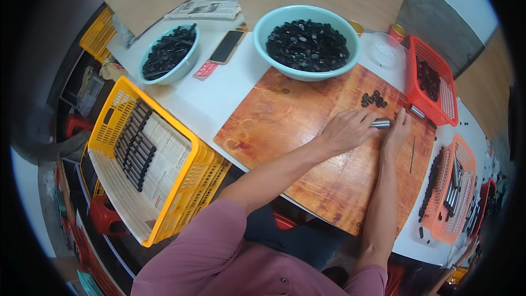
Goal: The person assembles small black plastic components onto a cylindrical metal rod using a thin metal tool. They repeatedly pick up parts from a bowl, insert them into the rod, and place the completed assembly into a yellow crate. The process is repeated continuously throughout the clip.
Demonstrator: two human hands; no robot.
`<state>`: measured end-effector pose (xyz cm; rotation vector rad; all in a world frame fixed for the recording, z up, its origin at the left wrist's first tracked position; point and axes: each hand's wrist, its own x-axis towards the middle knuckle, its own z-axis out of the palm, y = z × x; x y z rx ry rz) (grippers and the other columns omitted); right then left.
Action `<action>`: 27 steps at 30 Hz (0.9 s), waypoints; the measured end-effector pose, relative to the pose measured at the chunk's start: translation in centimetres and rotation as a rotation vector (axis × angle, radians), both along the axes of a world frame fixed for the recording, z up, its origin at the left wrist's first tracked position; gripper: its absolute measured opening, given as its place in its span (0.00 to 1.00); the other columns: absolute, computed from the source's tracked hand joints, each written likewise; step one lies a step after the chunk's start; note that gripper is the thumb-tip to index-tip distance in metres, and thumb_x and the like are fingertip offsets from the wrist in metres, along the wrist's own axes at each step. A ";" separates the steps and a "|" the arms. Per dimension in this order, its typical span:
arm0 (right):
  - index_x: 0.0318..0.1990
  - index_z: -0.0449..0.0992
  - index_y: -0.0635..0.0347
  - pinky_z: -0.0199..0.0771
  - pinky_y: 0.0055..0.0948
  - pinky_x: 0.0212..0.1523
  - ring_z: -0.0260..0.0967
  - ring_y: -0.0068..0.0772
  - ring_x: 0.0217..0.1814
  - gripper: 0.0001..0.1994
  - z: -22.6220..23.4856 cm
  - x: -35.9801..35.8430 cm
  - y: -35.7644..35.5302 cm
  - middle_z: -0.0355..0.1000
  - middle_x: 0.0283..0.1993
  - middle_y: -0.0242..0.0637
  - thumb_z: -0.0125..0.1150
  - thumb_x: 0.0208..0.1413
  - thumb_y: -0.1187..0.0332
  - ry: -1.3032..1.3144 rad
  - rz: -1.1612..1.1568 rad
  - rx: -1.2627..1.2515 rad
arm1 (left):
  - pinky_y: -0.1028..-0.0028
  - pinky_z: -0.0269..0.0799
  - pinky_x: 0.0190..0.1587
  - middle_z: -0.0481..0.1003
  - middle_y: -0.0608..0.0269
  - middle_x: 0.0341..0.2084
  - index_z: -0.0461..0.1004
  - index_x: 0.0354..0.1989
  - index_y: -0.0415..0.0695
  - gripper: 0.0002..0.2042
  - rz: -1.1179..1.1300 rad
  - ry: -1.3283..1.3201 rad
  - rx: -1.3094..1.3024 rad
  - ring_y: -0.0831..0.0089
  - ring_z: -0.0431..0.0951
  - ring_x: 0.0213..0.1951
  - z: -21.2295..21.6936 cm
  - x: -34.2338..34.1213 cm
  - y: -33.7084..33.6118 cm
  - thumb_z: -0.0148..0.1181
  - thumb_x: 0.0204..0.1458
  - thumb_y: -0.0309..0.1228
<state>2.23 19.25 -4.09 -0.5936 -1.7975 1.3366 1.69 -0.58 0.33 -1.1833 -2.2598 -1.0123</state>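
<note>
My left hand [350, 129] and my right hand [398, 130] meet over a reddish wooden board [285, 126], both gripping a short grey metal tube [381, 124] that lies between them. A small cluster of black ring-shaped parts [373, 99] sits on the board just beyond my hands. Another short metal tube [417, 112] rests by the red basket. A thin dark rod [412, 155] lies on the board to the right of my right forearm.
A teal bowl [307, 74] full of black parts and a smaller teal bowl [186, 66] stand behind the board, a phone [227, 46] between them. A red basket [435, 115] and an orange basket [466, 156] sit right. A yellow crate [181, 197] holding dark rods stands left.
</note>
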 end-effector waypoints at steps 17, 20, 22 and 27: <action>0.28 0.68 0.60 0.55 0.27 0.31 0.54 0.19 0.29 0.19 -0.9 -0.6 0.7 0.60 0.26 0.25 0.53 0.70 0.58 0.038 0.113 -0.007 | 0.69 0.69 0.30 0.72 0.64 0.18 0.78 0.34 0.38 0.20 -0.037 -0.624 0.233 0.75 0.72 0.24 7.1 1.4 -6.6 0.52 0.66 0.44; 0.28 0.68 0.60 0.56 0.27 0.31 0.54 0.19 0.29 0.19 -1.6 -0.7 1.4 0.60 0.26 0.25 0.52 0.70 0.58 0.055 0.124 0.067 | 0.70 0.70 0.27 0.75 0.65 0.21 0.78 0.35 0.39 0.21 0.065 -0.643 0.272 0.74 0.73 0.22 10.8 0.3 -11.8 0.52 0.66 0.47; 0.27 0.67 0.61 0.56 0.29 0.32 0.55 0.21 0.30 0.20 -0.6 -0.1 1.0 0.60 0.25 0.26 0.53 0.70 0.57 0.013 0.084 0.092 | 0.80 0.68 0.21 0.75 0.66 0.24 0.75 0.48 0.42 0.19 0.118 -0.884 0.427 0.82 0.72 0.19 14.0 -0.1 -16.7 0.53 0.66 0.47; 0.28 0.71 0.64 0.60 0.30 0.33 0.59 0.23 0.30 0.21 -1.8 -0.2 2.4 0.63 0.26 0.29 0.53 0.69 0.56 0.007 0.148 0.206 | 0.79 0.71 0.28 0.76 0.66 0.29 0.74 0.49 0.36 0.16 0.568 -0.596 0.657 0.82 0.73 0.24 16.0 0.0 -34.3 0.58 0.63 0.39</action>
